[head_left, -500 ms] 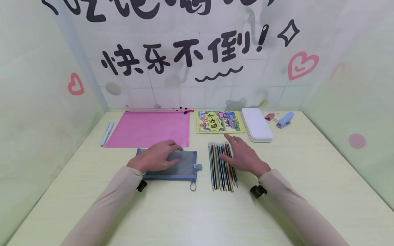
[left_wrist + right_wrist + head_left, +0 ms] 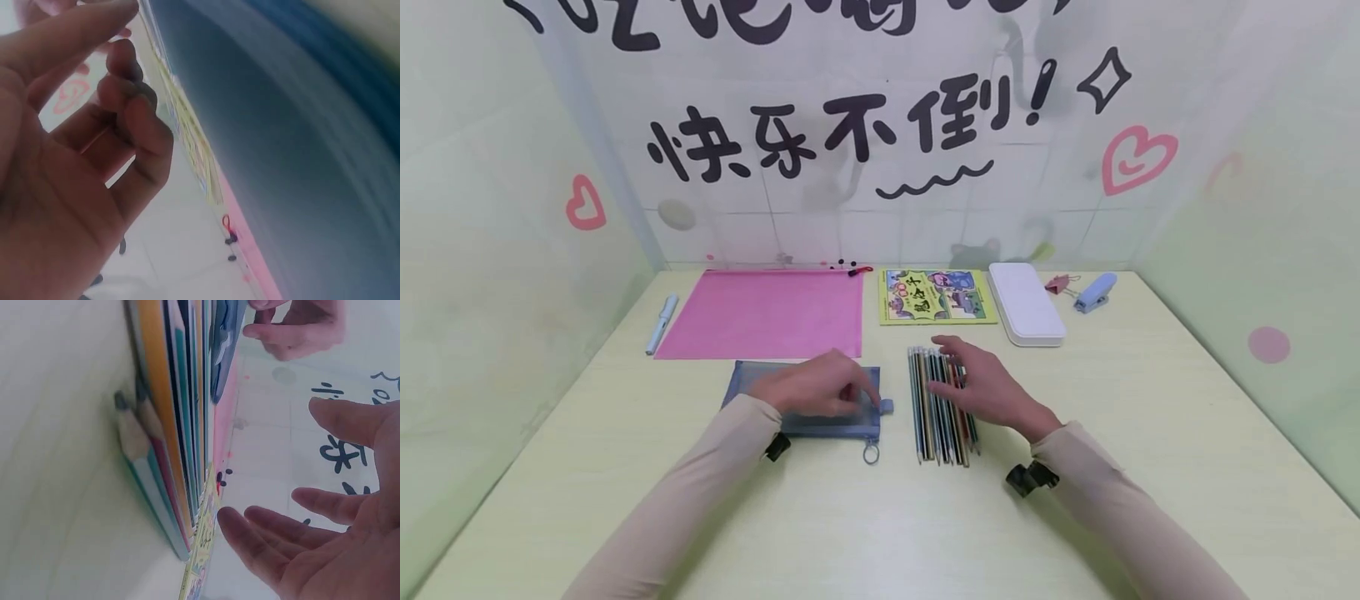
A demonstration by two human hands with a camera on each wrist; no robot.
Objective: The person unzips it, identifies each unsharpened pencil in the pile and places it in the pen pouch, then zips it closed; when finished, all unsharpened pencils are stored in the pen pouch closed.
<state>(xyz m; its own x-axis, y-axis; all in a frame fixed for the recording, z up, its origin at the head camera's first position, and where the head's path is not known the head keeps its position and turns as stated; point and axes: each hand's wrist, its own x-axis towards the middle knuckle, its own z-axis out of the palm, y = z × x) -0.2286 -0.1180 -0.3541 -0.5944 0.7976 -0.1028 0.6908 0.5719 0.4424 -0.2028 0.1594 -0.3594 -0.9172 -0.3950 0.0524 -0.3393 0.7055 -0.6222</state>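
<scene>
A blue-grey zip pouch (image 2: 805, 425) lies flat at the middle of the table, with a small tab (image 2: 886, 407) on its right edge. My left hand (image 2: 820, 385) is over the pouch, index finger reaching down beside the tab and thumb apart from it. In the left wrist view its other fingers (image 2: 147, 131) curl loosely with nothing in them. A row of pencils (image 2: 936, 408), points toward me, lies right of the pouch. My right hand (image 2: 988, 387) hovers over their right side; in the right wrist view its fingers (image 2: 269, 534) are spread and hold nothing.
Along the back are a pink zip folder (image 2: 775, 312), a yellow picture book (image 2: 936, 297), a white case (image 2: 1027, 304), a pink binder clip (image 2: 1058, 285) and a purple stapler (image 2: 1096, 292). A light blue pen (image 2: 662, 325) lies left of the folder.
My left hand has moved right across the pouch to its tab side, its fingers bending downward. My right hand has shifted slightly left and toward me over the pencils.
</scene>
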